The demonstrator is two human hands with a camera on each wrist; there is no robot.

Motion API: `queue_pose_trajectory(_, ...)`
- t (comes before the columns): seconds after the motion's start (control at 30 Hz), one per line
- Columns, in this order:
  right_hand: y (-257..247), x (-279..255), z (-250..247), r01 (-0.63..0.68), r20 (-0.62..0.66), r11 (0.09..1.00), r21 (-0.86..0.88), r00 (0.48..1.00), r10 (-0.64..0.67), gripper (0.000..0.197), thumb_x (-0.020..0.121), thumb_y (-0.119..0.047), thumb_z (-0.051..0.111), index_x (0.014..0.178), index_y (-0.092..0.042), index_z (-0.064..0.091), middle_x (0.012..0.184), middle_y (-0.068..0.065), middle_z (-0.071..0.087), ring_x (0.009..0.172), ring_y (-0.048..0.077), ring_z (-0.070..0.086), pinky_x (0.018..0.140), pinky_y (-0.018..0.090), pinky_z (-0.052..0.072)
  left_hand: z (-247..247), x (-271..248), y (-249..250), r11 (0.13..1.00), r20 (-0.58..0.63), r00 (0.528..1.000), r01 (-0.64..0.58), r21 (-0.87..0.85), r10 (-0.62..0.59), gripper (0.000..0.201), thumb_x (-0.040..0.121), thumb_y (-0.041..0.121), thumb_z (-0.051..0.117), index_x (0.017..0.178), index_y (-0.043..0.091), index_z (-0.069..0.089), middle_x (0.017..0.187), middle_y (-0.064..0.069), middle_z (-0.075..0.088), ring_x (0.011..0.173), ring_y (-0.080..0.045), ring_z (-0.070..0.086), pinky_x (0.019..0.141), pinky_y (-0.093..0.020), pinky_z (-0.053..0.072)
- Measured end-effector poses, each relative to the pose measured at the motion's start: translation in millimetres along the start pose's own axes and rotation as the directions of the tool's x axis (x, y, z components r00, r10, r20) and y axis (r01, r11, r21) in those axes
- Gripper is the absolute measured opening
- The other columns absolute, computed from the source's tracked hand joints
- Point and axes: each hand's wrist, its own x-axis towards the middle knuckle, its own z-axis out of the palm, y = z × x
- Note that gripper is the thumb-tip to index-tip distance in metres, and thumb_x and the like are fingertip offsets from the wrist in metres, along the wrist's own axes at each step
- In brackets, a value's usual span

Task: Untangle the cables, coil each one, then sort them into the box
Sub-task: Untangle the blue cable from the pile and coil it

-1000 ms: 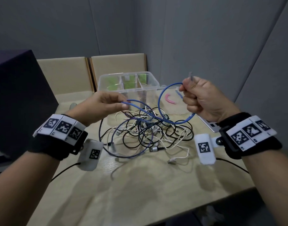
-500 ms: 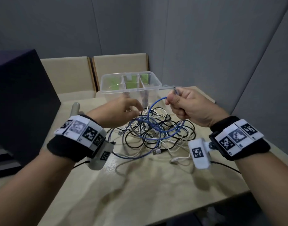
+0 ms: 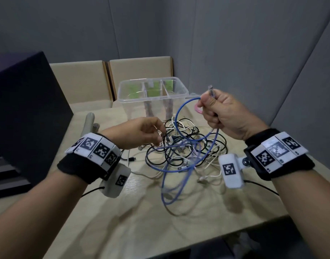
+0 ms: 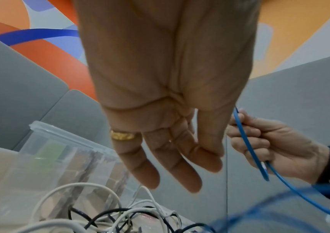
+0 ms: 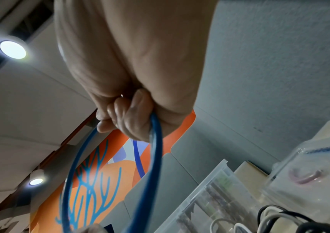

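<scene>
— Two hands are working over the beige tabletop [image 3: 123, 217]. What is the right hand [image 3: 223, 114] doing?

— Its fingers [image 5: 127, 115] are curling tight around the thin blue cable [image 3: 179, 116], gripping it near the clear plug end, which is sticking up above the fist. A loop of that cable is arching out to the left and dropping into the tangled pile of black and white cables [image 3: 188, 146].

— And the left hand [image 3: 138, 132]?

— It is hovering low at the pile's left edge. The wrist view shows its fingers [image 4: 172, 170] hanging nearly straight and relaxed, gripping nothing; I cannot tell whether the fingertips are touching a cable.

— Where is the box sitting?

— The clear plastic box with three compartments [image 3: 181, 86] is standing upright just behind the pile, green showing through its walls.
</scene>
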Motion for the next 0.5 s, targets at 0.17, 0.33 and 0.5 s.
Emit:
queue_pose_trajectory(0.17, 2, -3, -2, -0.009, 0.011, 1.0, -0.011, 1.0, 0.009, 0.019, 0.086, -0.033, 0.052, 0.079, -0.015, 0.054, 0.058, 0.003, 0.026, 0.041, 0.006, 0.023, 0.037, 0.016, 0.016, 4, -2, 2, 0.949, 0.037, 0.998, 0.045, 0.313, -0.06, 0.02, 0.092, 0.032, 0.055, 0.108, 0.021, 0.059, 0.098, 0.006, 0.064, 0.09, -0.006, 0.06, 0.084, -0.02, 0.047)
queue_pose_trajectory(0.33, 3, -7, -3, -0.013, -0.001, 1.0, 0.007, 1.0, 0.013, 0.019, 0.086, -0.033, 0.052, 0.08, -0.015, 0.054, 0.057, 0.001, 0.028, 0.041, 0.006, 0.024, 0.036, 0.016, 0.019, 32, 4, -19, 0.812, 0.068, 0.934, 0.268, 0.519, -0.352, 0.028, 0.091, 0.05, 0.049, 0.096, 0.023, 0.054, 0.101, -0.007, 0.061, 0.088, -0.025, 0.059, 0.08, -0.041, 0.054)
queue_pose_trajectory(0.5, 2, -11, -5, -0.008, 0.033, 1.0, 0.028, 0.999, 0.007, 0.019, 0.087, -0.032, 0.053, 0.079, -0.015, 0.055, 0.056, 0.0, 0.031, 0.041, 0.006, 0.025, 0.036, 0.017, 0.02, 47, 17, -20, 0.787, 0.0, 0.979, 0.164, 0.595, -0.203, 0.029, 0.092, 0.039, 0.053, 0.115, 0.021, 0.048, 0.108, 0.006, 0.052, 0.097, -0.016, 0.051, 0.085, -0.027, 0.04)
